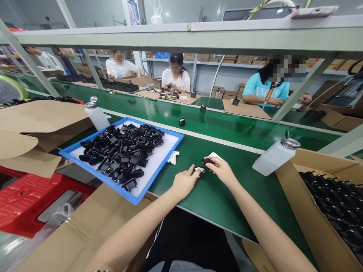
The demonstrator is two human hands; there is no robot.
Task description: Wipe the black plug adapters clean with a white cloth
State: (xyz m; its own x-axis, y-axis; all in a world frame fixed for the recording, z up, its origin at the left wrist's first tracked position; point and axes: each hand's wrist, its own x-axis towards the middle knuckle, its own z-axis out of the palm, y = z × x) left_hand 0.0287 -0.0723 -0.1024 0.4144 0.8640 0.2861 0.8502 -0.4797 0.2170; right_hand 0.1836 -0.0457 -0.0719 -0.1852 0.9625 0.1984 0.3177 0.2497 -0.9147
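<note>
**Both hands on a black plug at the green desk**

I have a small black plastic plug adapter pinched between the fingers of my right hand, which is clamped around it just above the green-topped desk. My left hand sits right beside it, fingers curled together on a small black piece with a white cloth scrap, touching the desk. Behind the adapter a white folded cloth peeks out from under my right hand.

To the left of the adapter lies a crumpled white rag, just beside a blue-rimmed flat tray heaped with black plugs and cords. Beyond that tray stands a white plastic dispenser bottle with a metal top, near brown cardboard flaps. A red plastic crate sits below the tray.

To the right of the adapter, a second white dispenser bottle stands by a brown cardboard box of black adapters. Farther behind the adapter, two small black plugs rest on the green conveyor belt, and other people work at the far side.
</note>
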